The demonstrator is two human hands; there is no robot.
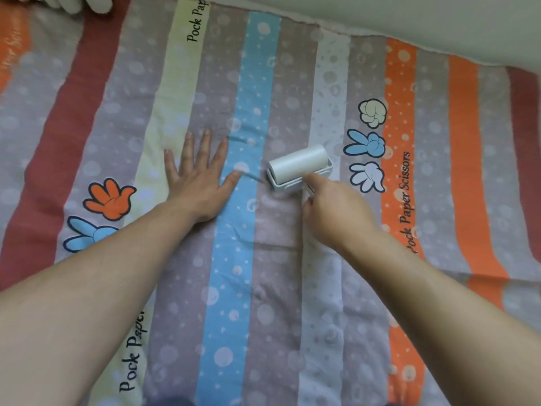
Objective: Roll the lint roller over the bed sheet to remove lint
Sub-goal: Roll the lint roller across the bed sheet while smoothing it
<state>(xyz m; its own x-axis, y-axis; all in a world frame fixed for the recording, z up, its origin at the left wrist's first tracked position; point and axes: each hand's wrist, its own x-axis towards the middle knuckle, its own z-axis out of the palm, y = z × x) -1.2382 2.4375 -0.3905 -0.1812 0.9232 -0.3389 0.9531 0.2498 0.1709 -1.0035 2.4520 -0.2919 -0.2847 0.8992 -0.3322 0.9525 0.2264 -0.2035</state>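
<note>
A white lint roller (298, 165) lies on the striped bed sheet (263, 288), its drum on a grey-brown stripe just right of the blue one. My right hand (333, 209) grips the roller's handle from below, with the forefinger stretched along the frame; the handle is mostly hidden under the hand. My left hand (199, 177) presses flat on the sheet to the left of the roller, fingers spread and straight, thumb on the blue stripe.
The sheet carries coloured stripes, printed cartoon hands (108, 200) and lettering. A pale wall or headboard (409, 19) borders the sheet at the top right. A white cloth edge (73, 2) shows at the top left.
</note>
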